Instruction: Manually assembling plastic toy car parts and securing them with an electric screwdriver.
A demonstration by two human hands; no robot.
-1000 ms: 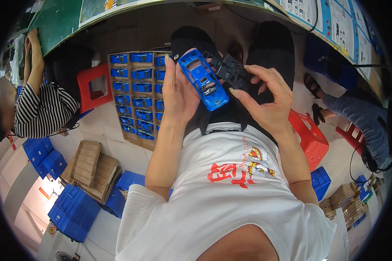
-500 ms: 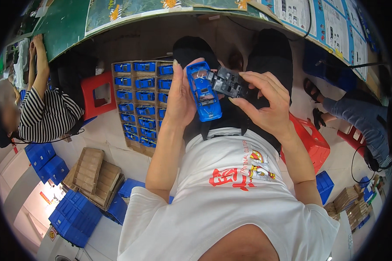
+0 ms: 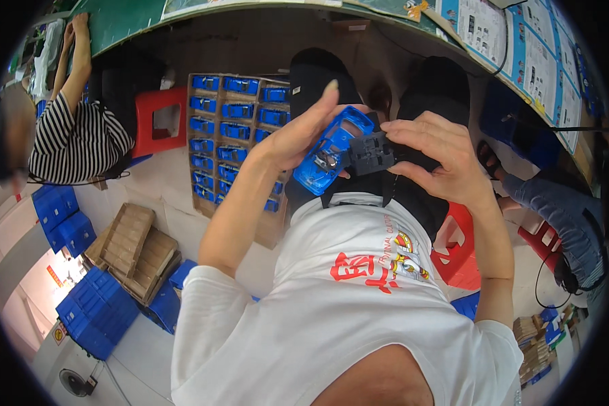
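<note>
Up front, the blue toy car shell (image 3: 329,152) lies tilted, its long axis running from lower left to upper right, hollow underside facing the camera. The left hand (image 3: 298,135) cradles it from the left, fingers stretched up past it. The right hand (image 3: 440,152) curls over a black chassis piece (image 3: 372,153) and presses it against the shell's right side. Below them sits a cardboard tray of blue cars (image 3: 230,132), a red stool (image 3: 159,122) beside it, another person's striped sleeve (image 3: 81,142) further left
</note>
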